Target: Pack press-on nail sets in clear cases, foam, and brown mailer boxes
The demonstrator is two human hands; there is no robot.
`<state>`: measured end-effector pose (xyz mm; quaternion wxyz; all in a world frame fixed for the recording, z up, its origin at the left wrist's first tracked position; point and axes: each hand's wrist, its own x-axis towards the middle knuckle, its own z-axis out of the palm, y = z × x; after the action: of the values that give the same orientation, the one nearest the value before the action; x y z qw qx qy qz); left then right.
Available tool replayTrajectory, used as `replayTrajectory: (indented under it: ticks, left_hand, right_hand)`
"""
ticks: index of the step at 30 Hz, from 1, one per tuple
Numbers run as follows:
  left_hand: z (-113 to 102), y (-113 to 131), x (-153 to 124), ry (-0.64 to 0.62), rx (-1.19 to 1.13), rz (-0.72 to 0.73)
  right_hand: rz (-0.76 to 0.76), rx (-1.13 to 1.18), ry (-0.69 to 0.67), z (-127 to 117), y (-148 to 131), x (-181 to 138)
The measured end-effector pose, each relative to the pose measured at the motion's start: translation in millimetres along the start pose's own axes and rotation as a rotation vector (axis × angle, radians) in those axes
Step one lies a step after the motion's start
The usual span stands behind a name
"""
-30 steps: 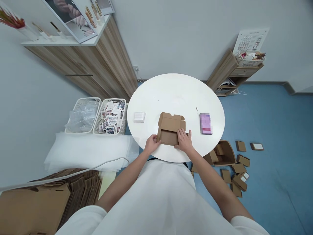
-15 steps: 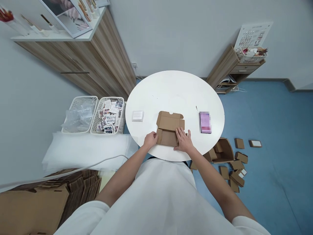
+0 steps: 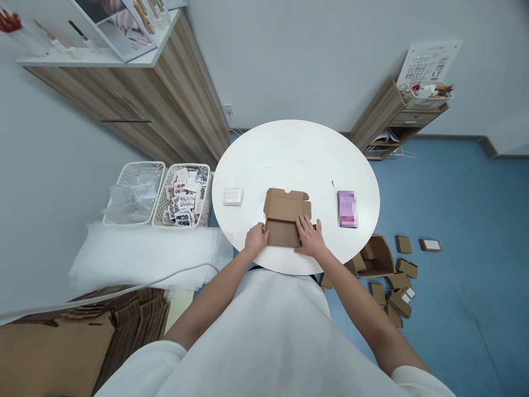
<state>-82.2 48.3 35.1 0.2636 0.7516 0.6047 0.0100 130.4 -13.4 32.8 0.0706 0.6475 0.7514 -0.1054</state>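
A brown cardboard mailer box (image 3: pixel 285 207) lies on the near part of the white oval table (image 3: pixel 293 149), its lid folded back away from me. My left hand (image 3: pixel 257 239) pinches the left side wall of the box, thumb over the edge. On the right side of the same box, my right hand (image 3: pixel 309 237) rests with fingers stretched out and apart. A small white packet (image 3: pixel 233 196) lies on the table to the left. Over on the right is a purple pixelated packet (image 3: pixel 347 209).
Left of the table stand a basket of clear bags (image 3: pixel 134 193) and a basket of nail sets (image 3: pixel 182 196). White sheets (image 3: pixel 144 253) and stacked flat cardboard (image 3: pixel 53 353) lie nearer. At right, an open carton (image 3: pixel 382 256) and several small boxes (image 3: pixel 407 268) sit on the floor.
The box's left side wall now stands more upright, with my left hand shifted slightly right and its thumb over the edge. My right hand stays nearly in place.
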Motion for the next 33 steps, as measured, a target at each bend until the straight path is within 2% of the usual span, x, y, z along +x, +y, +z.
replayTrajectory:
  ticks: [3,6,9,13,16,18,20,22,24,26,28,33]
  left_hand:
    - [-7.2,-3.5,-9.8,0.140,0.018,0.184]
    - [-14.5,2.1,-12.2,0.112,0.144,0.424]
    - [-16.6,13.2,-4.8,0.021,0.292,0.517]
    - [-10.8,20.5,7.1,-0.103,0.366,0.482]
    - [-6.7,19.6,9.5,-0.125,0.330,0.459]
    - [-5.2,18.8,8.8,-0.127,0.304,0.443]
    - [-3.7,19.1,7.7,-0.131,0.285,0.423]
    - [-1.6,20.1,6.9,-0.132,0.266,0.413]
    - [1.1,21.4,6.4,-0.121,0.247,0.416]
    - [3.9,22.5,6.3,-0.106,0.236,0.423]
    - [6.1,23.4,6.2,-0.097,0.239,0.425]
    - [7.8,25.9,3.7,-0.085,0.260,0.406]
  right_hand:
    - [-0.016,-0.011,0.011,-0.3,1.8,0.8]
    - [-0.015,-0.018,0.023,1.1,3.0,-0.3]
    - [-0.017,-0.024,0.029,1.2,2.8,-0.7]
    - [-0.023,-0.012,-0.006,-4.2,2.4,0.3]
    - [0.002,0.044,-0.009,-7.2,6.3,-6.4]
    - [0.129,0.128,0.034,-4.4,12.3,-16.8]
    - [0.329,0.288,0.101,2.9,19.9,-29.5]
    - [0.493,0.525,0.165,12.3,27.3,-40.2]
    - [0.574,0.778,0.198,20.2,32.3,-45.6]
    - [0.611,0.969,0.198,24.4,34.1,-45.2]
    - [0.632,1.064,0.181,24.3,33.4,-41.2]
    - [0.613,0.996,0.119,14.5,27.3,-32.8]
